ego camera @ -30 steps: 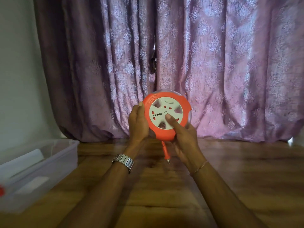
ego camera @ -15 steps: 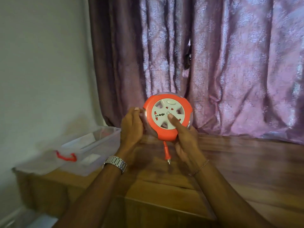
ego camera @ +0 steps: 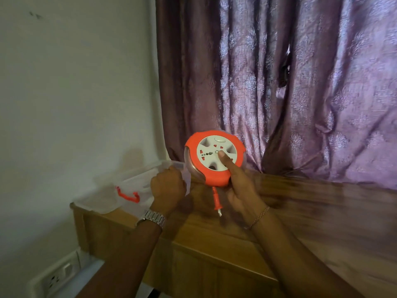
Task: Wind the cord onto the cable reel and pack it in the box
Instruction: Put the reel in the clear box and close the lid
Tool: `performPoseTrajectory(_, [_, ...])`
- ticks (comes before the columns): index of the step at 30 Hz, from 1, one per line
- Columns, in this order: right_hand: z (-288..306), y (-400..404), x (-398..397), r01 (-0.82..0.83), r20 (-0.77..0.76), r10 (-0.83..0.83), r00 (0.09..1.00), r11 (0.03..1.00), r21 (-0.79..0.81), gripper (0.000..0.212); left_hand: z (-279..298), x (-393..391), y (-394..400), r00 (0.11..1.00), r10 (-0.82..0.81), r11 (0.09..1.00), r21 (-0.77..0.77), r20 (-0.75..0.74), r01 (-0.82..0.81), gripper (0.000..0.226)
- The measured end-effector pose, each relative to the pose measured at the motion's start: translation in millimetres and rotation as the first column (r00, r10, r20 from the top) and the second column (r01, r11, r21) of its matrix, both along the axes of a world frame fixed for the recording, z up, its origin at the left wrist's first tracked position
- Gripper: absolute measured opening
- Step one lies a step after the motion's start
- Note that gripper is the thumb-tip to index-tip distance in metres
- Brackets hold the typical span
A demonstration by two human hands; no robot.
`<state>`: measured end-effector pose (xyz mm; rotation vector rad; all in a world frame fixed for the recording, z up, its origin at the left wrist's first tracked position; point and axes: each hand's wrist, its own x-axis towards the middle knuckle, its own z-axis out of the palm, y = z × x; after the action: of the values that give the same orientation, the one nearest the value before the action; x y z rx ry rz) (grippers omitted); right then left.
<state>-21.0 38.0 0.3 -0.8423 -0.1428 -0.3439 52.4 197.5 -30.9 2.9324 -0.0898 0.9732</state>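
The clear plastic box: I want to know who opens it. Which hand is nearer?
Left. The left hand is at the clear plastic box; the right hand holds the cable reel beside it.

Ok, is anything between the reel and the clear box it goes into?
The left hand sits between the reel and the clear box, at the box's near rim. Otherwise nothing visible blocks the way. The right hand holds the reel up, with the plug hanging beneath.
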Motion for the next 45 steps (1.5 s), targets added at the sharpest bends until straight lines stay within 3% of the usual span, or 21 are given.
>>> performPoseTrajectory(7, [1.9, 4.8, 13.2, -0.050, -0.004, 0.050, 0.999, 0.999, 0.008, 0.065, -6.3, 6.4, 6.1, 0.997, -0.049, 0.988, 0.150, 0.062, 0.039, 0.036])
performPoseTrajectory(11, [8.7, -10.5, 9.6, -0.014, -0.018, 0.015, 1.000, 0.999, 0.034, 0.056, -3.8, 7.6, -0.4, 0.966, -0.245, 0.967, 0.093, 0.081, 0.237, 0.036])
performPoseTrajectory(15, [14.7, -38.6, -0.4, 0.077, -0.054, -0.077, 0.996, 0.997, 0.005, 0.052, 4.4, 6.8, -13.8, 0.853, -0.522, 0.852, -0.061, -0.013, 0.520, 0.037])
performPoseTrajectory(21, [18.9, -95.1, -22.3, 0.142, -0.049, -0.142, 0.989, 0.990, -0.017, 0.058, 5.0, -0.3, -56.5, 0.674, -0.738, 0.669, -0.167, -0.038, 0.724, 0.035])
performPoseTrajectory(27, [34.6, -153.4, -51.5, 0.183, -0.037, -0.185, 0.982, 0.981, -0.058, 0.049, 3.6, -18.0, -114.6, 0.528, -0.849, 0.518, -0.256, -0.033, 0.816, 0.032])
performPoseTrajectory(33, [43.9, -206.2, -79.1, 0.338, -0.003, -0.342, 0.940, 0.930, -0.142, 0.049, 5.7, -53.4, -172.9, 0.413, -0.910, 0.407, -0.226, -0.020, 0.885, 0.034])
performPoseTrajectory(38, [49.4, -239.9, -98.1, 0.386, -0.010, -0.397, 0.918, 0.897, -0.213, 0.049, 7.1, -81.2, -215.5, 0.355, -0.934, 0.351, -0.220, -0.021, 0.910, 0.035])
performPoseTrajectory(45, [52.0, -273.5, -104.5, 0.293, -0.051, -0.341, 0.939, 0.866, -0.405, 0.048, 6.9, -100.9, -247.2, 0.318, -0.947, 0.299, -0.229, 0.052, 0.926, 0.030])
